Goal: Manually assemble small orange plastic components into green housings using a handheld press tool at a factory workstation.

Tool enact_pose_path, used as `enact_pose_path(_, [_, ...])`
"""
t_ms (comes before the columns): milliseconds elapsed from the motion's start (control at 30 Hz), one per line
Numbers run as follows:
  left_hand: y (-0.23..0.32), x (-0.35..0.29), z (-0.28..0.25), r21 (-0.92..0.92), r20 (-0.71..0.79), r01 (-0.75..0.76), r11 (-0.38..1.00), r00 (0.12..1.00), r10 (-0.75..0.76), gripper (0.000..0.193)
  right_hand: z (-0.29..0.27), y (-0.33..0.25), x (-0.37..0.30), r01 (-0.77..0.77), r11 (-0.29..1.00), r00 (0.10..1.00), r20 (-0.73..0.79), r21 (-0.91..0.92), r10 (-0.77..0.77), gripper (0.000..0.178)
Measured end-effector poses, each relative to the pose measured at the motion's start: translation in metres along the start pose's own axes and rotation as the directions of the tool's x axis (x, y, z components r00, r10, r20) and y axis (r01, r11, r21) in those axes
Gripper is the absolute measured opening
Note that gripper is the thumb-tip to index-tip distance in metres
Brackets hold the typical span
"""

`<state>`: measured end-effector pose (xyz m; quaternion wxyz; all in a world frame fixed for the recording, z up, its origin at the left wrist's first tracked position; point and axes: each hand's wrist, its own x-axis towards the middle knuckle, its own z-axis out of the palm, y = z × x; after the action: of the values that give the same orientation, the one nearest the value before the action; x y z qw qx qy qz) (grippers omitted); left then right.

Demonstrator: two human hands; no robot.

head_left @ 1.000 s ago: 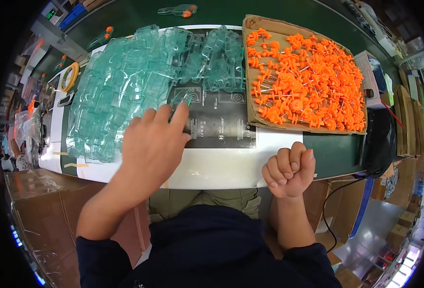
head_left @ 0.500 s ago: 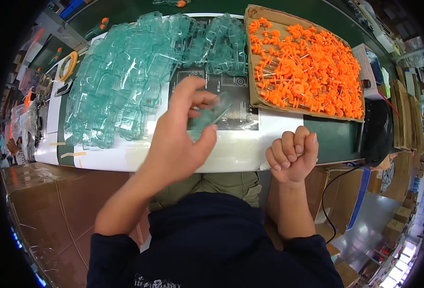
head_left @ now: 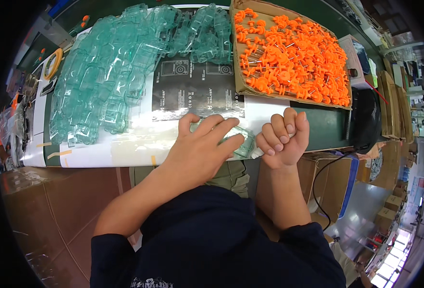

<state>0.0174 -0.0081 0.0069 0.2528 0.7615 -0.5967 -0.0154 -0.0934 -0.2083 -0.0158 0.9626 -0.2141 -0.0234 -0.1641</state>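
Note:
My left hand (head_left: 200, 149) is palm down at the table's front edge. Its fingers curl over a clear green plastic shell (head_left: 243, 145), whose right end shows past the fingertips. Close beside it, my right hand (head_left: 284, 139) is closed, palm up. A white nozzle-like tip (head_left: 257, 154) pokes out from its fist toward the shell; the rest of that thing is hidden in the fingers. Many similar clear green shells (head_left: 101, 81) lie overlapped in rows on the table's left and back.
A shallow cardboard tray (head_left: 293, 101) at the back right holds many orange plastic pieces with metal pins (head_left: 288, 62). Black printed sheet (head_left: 173, 91) lies mid-table. A yellow tape roll (head_left: 53, 64) sits far left; a black bag (head_left: 365, 122) is at right.
My left hand has brought the shell down and right, from above the printed sheet to beside my right fist, and turned palm down. My right hand keeps its closed grip.

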Motion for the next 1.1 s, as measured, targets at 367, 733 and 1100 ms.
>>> enact_pose_path(367, [0.009, -0.01, -0.021, -0.014, -0.128, 0.058, 0.998, 0.99, -0.059, 0.035, 0.049, -0.063, 0.056, -0.016, -0.633, 0.946, 0.193, -0.774, -0.26, 0.012])
enact_pose_path(733, [-0.01, -0.005, -0.037, -0.192, 0.097, 0.297, 0.936, 0.954, -0.283, 0.028, 0.075, -0.028, 0.126, 0.076, -0.916, 0.996, 0.078, -0.393, 0.05, 0.02])
enact_pose_path(1100, [-0.192, 0.161, -0.166, 0.293, -0.239, 0.275, 0.916, 0.948, -0.209, 0.042, 0.066, -0.019, 0.142, 0.187, -0.964, 0.979, -0.045, -0.188, 0.199, 0.023])
